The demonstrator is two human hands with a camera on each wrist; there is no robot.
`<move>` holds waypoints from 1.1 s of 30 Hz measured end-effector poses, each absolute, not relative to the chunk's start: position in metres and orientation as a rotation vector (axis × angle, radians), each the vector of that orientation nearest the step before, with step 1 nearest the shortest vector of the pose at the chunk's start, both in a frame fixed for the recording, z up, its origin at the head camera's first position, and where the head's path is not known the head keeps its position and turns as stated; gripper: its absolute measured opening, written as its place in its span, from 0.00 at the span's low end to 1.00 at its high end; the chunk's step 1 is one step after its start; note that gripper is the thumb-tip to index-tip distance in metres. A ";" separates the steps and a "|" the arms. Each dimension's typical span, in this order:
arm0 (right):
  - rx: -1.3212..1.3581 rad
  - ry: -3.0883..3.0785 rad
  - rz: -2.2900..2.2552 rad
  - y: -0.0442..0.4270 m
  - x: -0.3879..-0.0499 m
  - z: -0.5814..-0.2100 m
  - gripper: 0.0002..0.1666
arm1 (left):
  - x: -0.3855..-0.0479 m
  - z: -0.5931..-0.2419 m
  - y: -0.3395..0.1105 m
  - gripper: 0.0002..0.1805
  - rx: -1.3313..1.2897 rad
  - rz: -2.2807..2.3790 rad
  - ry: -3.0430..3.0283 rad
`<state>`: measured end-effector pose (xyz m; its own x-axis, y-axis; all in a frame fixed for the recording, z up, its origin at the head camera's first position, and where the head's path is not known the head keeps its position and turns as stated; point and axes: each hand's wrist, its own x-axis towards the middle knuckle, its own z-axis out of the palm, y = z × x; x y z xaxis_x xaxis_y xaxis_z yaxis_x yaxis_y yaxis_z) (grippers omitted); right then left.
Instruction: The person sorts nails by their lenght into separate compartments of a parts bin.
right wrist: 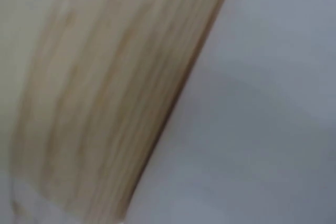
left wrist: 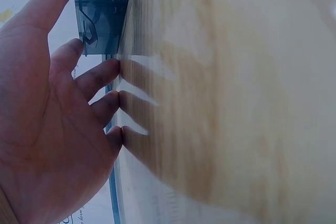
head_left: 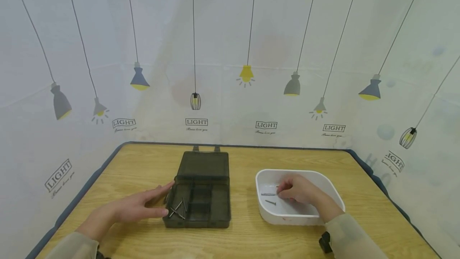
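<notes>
Fingers (head_left: 159,191) spread apart on the left hand (head_left: 134,209), right beside the left wall of the dark plastic box (head_left: 212,224): thumb at the near left corner, forefinger farther along the same side. In the left wrist view, the remaining fingertips down at the wooden table (head_left: 244,235), to the left of the box.

Well to the right of the box, a white tray (head_left: 287,220); reaching into it, the right hand (head_left: 300,189), curled, with thumb and fingertips drawn together near one end of a thin nail (head_left: 267,194). Cannot tell whether pinching that nail or merely close to it (too small a detail, partly hidden by the hand). Another nail (head_left: 270,202) flat on the tray's floor, on the side toward the box.

Inside the box, several loose nails (head_left: 177,213) crossed over one another in the left compartment. Lid (head_left: 203,165) open at the back of the box, with two dark tabs (head_left: 195,148) at its far edge.

Behind the box, beyond the table, a pale curtain (head_left: 223,19) printed with hanging lamps (plus the word LIGHT, repeated). Right wrist view blurred: wood grain alongside a pale surface.
</notes>
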<state>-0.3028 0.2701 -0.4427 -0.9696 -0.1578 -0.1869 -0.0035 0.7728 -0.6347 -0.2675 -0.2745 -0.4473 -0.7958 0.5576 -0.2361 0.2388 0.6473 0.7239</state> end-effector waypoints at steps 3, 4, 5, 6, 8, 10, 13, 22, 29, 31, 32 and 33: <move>-0.128 2.751 -0.938 0.270 -0.303 -0.442 0.02 | -0.267 -0.447 -0.274 0.49 0.628 0.972 2.427; -0.130 2.755 -0.922 0.269 -0.303 -0.442 0.02 | -0.267 -0.448 -0.275 0.49 0.627 0.972 2.427; -0.132 2.758 -0.910 0.269 -0.303 -0.442 0.03 | -0.267 -0.448 -0.275 0.48 0.628 0.970 2.428; -0.137 2.761 -0.898 0.269 -0.303 -0.442 0.03 | -0.268 -0.448 -0.275 0.48 0.627 0.970 2.427; -0.148 2.765 -0.885 0.269 -0.303 -0.442 0.03 | -0.268 -0.448 -0.275 0.48 0.626 0.969 2.427; -0.156 2.767 -0.883 0.268 -0.303 -0.441 0.03 | -0.268 -0.448 -0.276 0.48 0.629 0.969 2.425; -0.180 2.770 -0.887 0.269 -0.304 -0.441 0.03 | -0.269 -0.449 -0.276 0.48 0.628 0.967 2.425; -0.231 2.770 -0.941 0.271 -0.304 -0.435 0.03 | -0.270 -0.450 -0.276 0.48 0.629 0.962 2.430; -0.259 2.719 -1.022 0.272 -0.300 -0.423 0.05 | -0.270 -0.450 -0.276 0.48 0.640 0.952 2.444; -0.260 2.703 -1.060 0.272 -0.299 -0.420 0.07 | -0.270 -0.450 -0.276 0.48 0.638 0.952 2.443; -0.260 2.697 -1.083 0.272 -0.298 -0.419 0.08 | -0.270 -0.450 -0.276 0.48 0.637 0.952 2.444; -0.273 2.691 -1.101 0.272 -0.298 -0.418 0.10 | -0.270 -0.450 -0.276 0.48 0.635 0.954 2.444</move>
<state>-0.2979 0.2718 -0.4177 -0.9583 -0.2529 -0.1333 -0.0870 0.7021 -0.7068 -0.2702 -0.2759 -0.4502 -0.7982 0.5570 -0.2293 0.2543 0.6567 0.7099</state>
